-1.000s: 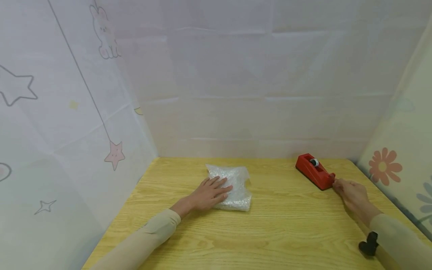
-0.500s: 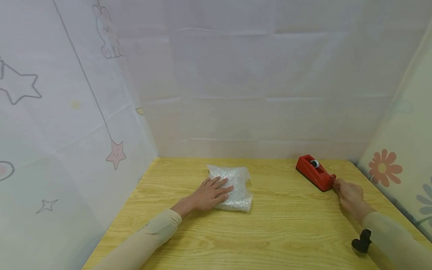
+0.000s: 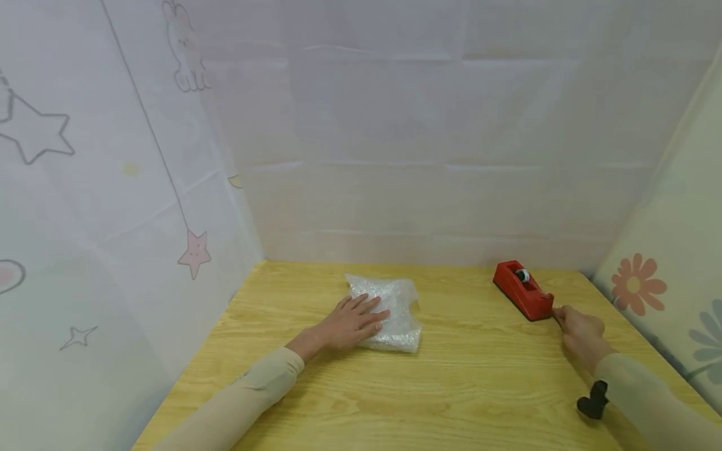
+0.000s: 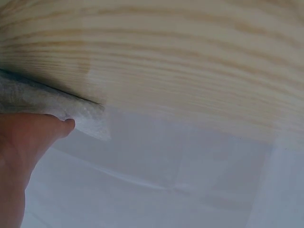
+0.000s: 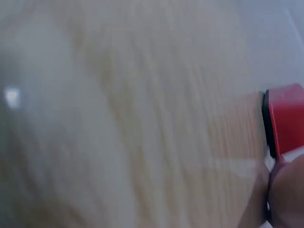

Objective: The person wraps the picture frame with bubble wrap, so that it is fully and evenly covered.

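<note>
My left hand (image 3: 352, 322) lies flat with spread fingers on a bubble wrap package (image 3: 397, 313) in the middle of the table. In the left wrist view the package (image 4: 52, 97) shows edge-on beside the hand (image 4: 23, 147); whatever it contains is not discernible. At the right, a red tape dispenser (image 3: 521, 291) holds a small roll of tape (image 3: 524, 275). My right hand (image 3: 583, 332) has its fingers curled at the dispenser's front end, pinching the tape's end, which is barely visible. The right wrist view is blurred, with the dispenser (image 5: 287, 116) and part of the hand (image 5: 289, 190) at its edge.
The yellow wood-grain table (image 3: 451, 394) has a pale sheet (image 3: 395, 138) hanging behind it. Patterned sheets stand on the left and right sides. A black object (image 3: 593, 401) is attached at the right sleeve.
My right hand has shifted slightly left and toward me. The dispenser's front end has swung a little left and nearer. The left hand and package have stayed put.
</note>
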Available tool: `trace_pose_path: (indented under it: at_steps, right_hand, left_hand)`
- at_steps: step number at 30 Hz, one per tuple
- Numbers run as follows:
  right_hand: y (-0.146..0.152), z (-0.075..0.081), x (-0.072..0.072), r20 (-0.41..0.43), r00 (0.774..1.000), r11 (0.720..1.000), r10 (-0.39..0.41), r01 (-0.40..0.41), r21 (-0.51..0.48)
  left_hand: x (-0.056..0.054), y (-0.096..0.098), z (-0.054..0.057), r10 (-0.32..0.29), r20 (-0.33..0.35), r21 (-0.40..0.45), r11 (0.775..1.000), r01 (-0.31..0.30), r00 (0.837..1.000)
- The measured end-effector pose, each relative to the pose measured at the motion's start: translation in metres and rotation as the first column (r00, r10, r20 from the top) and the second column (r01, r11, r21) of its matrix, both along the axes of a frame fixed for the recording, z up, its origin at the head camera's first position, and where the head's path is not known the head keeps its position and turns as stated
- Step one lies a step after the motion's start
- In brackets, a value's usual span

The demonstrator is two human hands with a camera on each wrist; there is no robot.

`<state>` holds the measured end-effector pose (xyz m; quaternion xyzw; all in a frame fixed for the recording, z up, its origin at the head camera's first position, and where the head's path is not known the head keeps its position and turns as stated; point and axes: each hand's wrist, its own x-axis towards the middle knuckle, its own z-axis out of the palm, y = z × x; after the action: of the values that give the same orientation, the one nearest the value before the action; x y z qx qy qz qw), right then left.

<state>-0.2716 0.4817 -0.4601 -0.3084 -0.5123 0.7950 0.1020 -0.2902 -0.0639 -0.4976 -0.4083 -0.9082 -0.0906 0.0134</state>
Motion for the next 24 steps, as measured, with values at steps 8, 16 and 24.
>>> trace_pose_path:
  at_steps: [8,16,24]
  right_hand:
    - [0.017,0.003,0.009,-0.114,0.964,0.970,0.239,-0.242,-0.012]
    - [0.032,0.018,0.018,-0.083,0.903,0.861,0.421,-0.370,0.349]
    - [0.036,0.035,0.025,-0.058,0.861,0.753,0.505,-0.406,0.518]
  left_hand:
    - [-0.003,-0.001,-0.001,-0.002,0.005,0.000,1.000,0.002,1.000]
    - [-0.004,-0.001,-0.003,-0.001,-0.002,0.008,1.000,0.001,1.000]
    - [-0.005,0.000,-0.002,-0.002,0.005,0.010,1.000,0.002,1.000]
